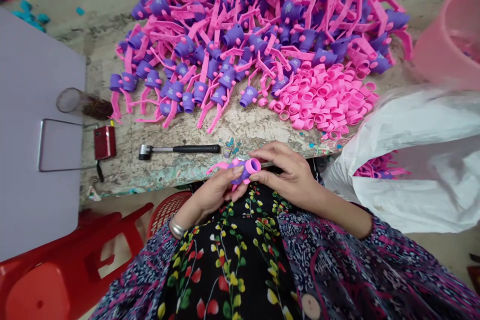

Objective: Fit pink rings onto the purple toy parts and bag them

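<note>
Head view, and the left hand (210, 192) is gripping a purple-and-pink plastic part (243, 171) just off the table edge, fingers closed around it, while the right hand (288, 175) is clasping the same part from the other side, fingertips pressing over its open end. Just ahead of the grip, a hammer (179, 150) is lying on the table (247, 132), a heap of matching parts (225, 55) is spreading beyond it, pink rings (322, 95) are piling up ahead and to the right, and a white sack (408, 170) is sagging further right.
</note>
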`<state>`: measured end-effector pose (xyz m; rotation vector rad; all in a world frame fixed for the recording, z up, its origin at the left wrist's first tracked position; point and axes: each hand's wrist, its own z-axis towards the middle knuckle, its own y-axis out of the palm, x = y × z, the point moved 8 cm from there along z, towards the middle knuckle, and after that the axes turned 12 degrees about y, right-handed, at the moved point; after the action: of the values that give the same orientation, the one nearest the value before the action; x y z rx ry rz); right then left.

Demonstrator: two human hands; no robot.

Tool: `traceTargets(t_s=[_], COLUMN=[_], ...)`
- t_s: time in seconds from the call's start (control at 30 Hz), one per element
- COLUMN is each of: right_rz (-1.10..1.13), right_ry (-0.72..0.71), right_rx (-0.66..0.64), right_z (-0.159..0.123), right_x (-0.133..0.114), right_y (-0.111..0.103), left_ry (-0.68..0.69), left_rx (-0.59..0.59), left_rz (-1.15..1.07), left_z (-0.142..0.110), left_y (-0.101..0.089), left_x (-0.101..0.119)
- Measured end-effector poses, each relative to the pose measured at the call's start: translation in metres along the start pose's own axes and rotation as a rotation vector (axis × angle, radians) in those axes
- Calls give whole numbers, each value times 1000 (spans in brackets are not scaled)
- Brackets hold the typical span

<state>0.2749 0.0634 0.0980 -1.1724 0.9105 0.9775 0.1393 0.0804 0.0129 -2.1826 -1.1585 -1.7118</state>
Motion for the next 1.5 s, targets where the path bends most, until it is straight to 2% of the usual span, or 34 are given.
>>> traceTargets(t_s=[0.27, 0.53, 0.7, 1.07, 1.5], right_rz=[1, 4, -23, 84, 192], right_ry=[42, 27, 40, 81, 291], right_rx=[-104, -184, -159, -173, -141], right_z=[2, 5, 3, 2, -8], right_x=[5, 4, 7, 14, 36], right_y=[5, 9, 10, 16, 24], left_ry=[-9, 9, 39, 45, 16], left_rx=[-68, -84, -109, -140, -83], left_rz=[-38, -51, -57, -174, -196], left_z=[4, 4, 5, 5, 5], left_y=[3, 4, 6, 13, 13], left_x=[-2, -2, -3, -10, -16])
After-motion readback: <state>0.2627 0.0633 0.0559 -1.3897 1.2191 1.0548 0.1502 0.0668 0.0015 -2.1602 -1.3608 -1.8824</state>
